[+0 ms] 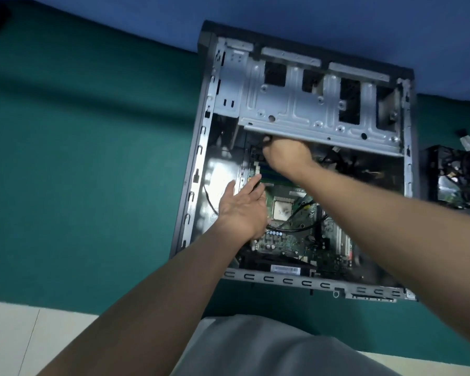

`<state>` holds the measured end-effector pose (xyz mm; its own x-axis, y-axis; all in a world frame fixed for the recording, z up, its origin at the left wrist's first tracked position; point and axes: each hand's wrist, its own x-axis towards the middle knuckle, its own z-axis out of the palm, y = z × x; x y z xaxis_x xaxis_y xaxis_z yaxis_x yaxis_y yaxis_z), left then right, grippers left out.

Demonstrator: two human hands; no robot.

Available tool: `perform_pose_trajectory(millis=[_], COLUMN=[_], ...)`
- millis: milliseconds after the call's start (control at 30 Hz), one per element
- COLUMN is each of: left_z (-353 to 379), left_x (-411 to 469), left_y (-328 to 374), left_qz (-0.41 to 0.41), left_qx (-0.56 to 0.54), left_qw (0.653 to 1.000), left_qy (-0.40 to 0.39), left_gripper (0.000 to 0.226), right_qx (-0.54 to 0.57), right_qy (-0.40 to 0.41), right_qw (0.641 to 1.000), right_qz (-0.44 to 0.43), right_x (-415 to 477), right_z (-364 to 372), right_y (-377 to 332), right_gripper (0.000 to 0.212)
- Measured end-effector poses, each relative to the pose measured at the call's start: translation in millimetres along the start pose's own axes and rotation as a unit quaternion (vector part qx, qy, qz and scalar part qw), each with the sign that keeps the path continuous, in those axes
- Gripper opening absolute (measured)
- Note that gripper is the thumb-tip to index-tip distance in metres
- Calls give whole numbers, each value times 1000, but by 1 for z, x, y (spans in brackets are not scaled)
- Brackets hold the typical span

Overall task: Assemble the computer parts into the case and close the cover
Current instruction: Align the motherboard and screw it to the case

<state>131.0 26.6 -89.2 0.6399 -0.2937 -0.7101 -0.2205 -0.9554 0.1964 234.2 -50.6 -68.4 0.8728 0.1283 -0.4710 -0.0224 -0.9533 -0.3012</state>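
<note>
An open grey computer case (198,169) lies on its side on a green surface. Inside it sits a green motherboard (291,240) with a square CPU (282,210) and black cables across it. A silver drive cage (310,104) fills the case's far half. My left hand (242,207) lies with straight fingers over the motherboard's left edge, beside the memory slots (266,176). My right hand (285,156) reaches under the drive cage's edge, its fingers curled round something dark; what it is stays hidden.
A black power supply (456,180) with a bundle of cables sits to the right of the case. Blue fabric (310,12) lies beyond the case's far end. A pale floor strip (25,329) shows near me at the bottom left.
</note>
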Motion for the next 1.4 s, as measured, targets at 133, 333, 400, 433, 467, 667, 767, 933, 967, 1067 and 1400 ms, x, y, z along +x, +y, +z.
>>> perform_pose_trajectory(millis=[133, 333, 400, 433, 467, 667, 767, 933, 967, 1067, 1400], left_z=[-8, -10, -10, -11, -12, -20, -23, -16, -14, -10, -9], left_x=[1, 0, -2, -2, -3, 1, 6, 13, 15, 20, 24], left_y=[2, 3, 5, 6, 8, 39, 64, 88, 90, 95, 104], left_qz=[-2, -16, -16, -14, -15, -34, -38, -89, -91, -94, -114], left_qx=[7, -2, 1, -1, -3, -52, -164, -157, -137, -103, -59], left_qw=[1000, 1000, 1000, 1000, 1000, 998, 986, 983, 986, 990, 990], left_qy=[-3, -6, -3, -2, -1, 20, -3, -27, -24, -27, -65], left_gripper=[63, 58, 61, 62, 63, 58, 59, 75, 77, 82, 96], right_qx=[213, 630, 682, 700, 715, 737, 678, 521, 481, 377, 240], right_qy=[157, 94, 76, 75, 74, 124, 186, 238, 232, 195, 151], right_qw=[955, 738, 702, 690, 680, 660, 700, 791, 817, 878, 947], right_qz=[132, 225, 188, 166, 144, 81, 123, 214, 220, 221, 151], right_x=[-20, -93, -121, -134, -147, -192, -192, -179, -176, -167, -120], right_z=[14, -3, -14, -21, -28, -64, -64, -34, -26, -3, 14], right_y=[24, 50, 60, 66, 74, 145, 188, 248, 257, 275, 275], right_gripper=[23, 8, 14, 20, 28, 24, 17, 16, 15, 13, 6])
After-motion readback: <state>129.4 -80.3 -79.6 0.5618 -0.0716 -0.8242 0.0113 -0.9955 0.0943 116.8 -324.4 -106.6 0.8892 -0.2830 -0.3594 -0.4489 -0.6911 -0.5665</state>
